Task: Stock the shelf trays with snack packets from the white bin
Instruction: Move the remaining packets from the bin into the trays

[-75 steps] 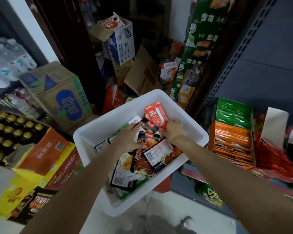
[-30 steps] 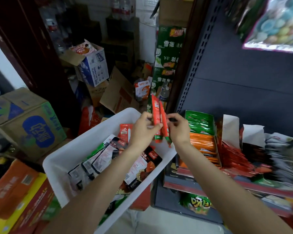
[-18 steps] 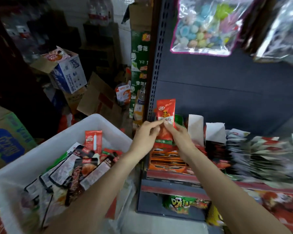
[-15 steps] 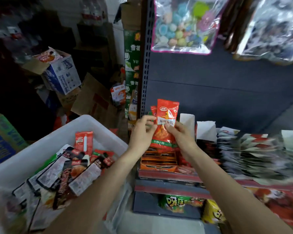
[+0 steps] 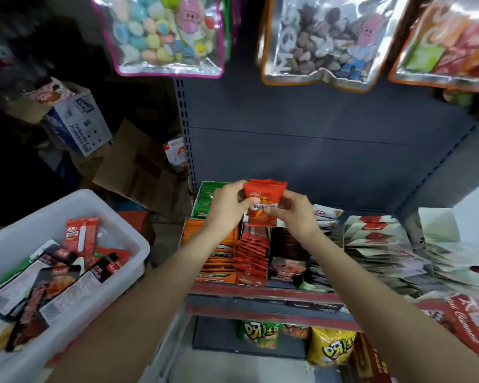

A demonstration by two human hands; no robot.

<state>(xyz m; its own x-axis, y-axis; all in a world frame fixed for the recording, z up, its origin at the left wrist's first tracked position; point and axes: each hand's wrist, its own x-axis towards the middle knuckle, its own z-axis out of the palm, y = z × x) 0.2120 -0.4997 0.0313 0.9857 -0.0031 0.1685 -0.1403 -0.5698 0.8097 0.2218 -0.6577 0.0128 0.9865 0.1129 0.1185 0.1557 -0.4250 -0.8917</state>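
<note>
Both hands hold a small stack of red snack packets (image 5: pixel 263 203) upright above the shelf trays, approx. over the red tray. Left hand (image 5: pixel 227 207) pinches the stack's left edge w/ thumb on the front and fingers curled behind. Right hand (image 5: pixel 295 214) pinches the right edge the same way, fingers curled round it. At least two packets in the stack, judging by the offset top edges; exact count can't be told.

White bin (image 5: pixel 34 214) sits lower left, well apart from the hands. Inside: a jumble of packets, mostly black-and-white ones (image 5: pixel 53 286) lying flat and overlapping, plus a red packet w/ a white stripe (image 5: pixel 81 236) standing tilted near the back.

Shelf trays, left to right:
- green tray (image 5: pixel 206 199) at the back left, green packets filed upright, partly behind the left hand.
- orange tray (image 5: pixel 219 258) in front of it, orange packets filed in a row.
- red tray (image 5: pixel 251 255), red packets packed front to back, directly below the held stack.
- dark tray (image 5: pixel 286 261), dark brown packets, just right of the red one.
- white/red packets (image 5: pixel 376 244) fanned loosely further right; tray walls not clear.

Lower shelf: green and yellow chip bags (image 5: pixel 296 341). Above, clear hanging candy bags (image 5: pixel 166 34) on the back panel. Cardboard boxes (image 5: pixel 78 123) piled on the floor at left.
</note>
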